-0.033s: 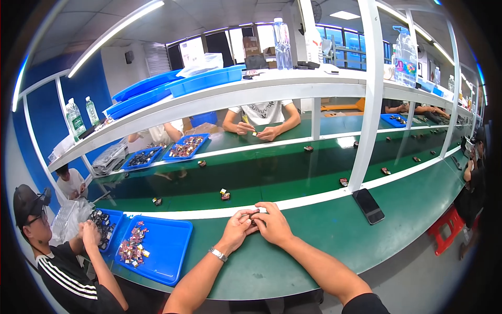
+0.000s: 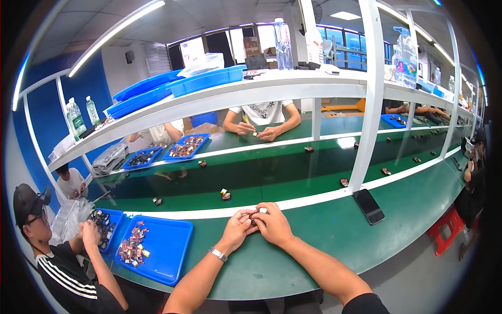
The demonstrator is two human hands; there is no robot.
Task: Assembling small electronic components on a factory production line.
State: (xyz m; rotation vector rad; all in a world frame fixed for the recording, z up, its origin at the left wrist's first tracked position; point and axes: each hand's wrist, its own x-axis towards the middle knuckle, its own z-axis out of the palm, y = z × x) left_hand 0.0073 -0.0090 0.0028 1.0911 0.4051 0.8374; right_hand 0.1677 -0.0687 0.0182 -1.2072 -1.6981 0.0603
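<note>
As a row of people works along a long green tabletop (image 2: 308, 256), the camera wearer's two hands come together near its far edge, their fingertips closed around a small dark part (image 2: 254, 216). The left hand (image 2: 235, 231), below a metal-banded wristwatch (image 2: 218, 254), grips the piece from one side, while the right hand (image 2: 274, 225) pinches it from the other; the fingers hide much of its shape. To the left, a blue tray (image 2: 171, 250) carries a loose heap of small red-and-white parts (image 2: 134, 245) along its left side. Just beyond sits a second tray of black parts (image 2: 103, 224), beside a co-worker (image 2: 65, 275) in a dark cap and striped black sleeve, hands raised together. A black phone (image 2: 369, 206) lies to the right, near the foot of a white post (image 2: 367, 110). Past a white rail (image 2: 298, 202), small pieces (image 2: 225, 195) lie scattered along a dark green strip (image 2: 277, 177). Across it, another person in a white printed shirt (image 2: 264, 113) holds a small item, beneath a white shelf (image 2: 293, 91) bearing blue trays (image 2: 209, 81) and plastic bottles (image 2: 283, 46).
</note>
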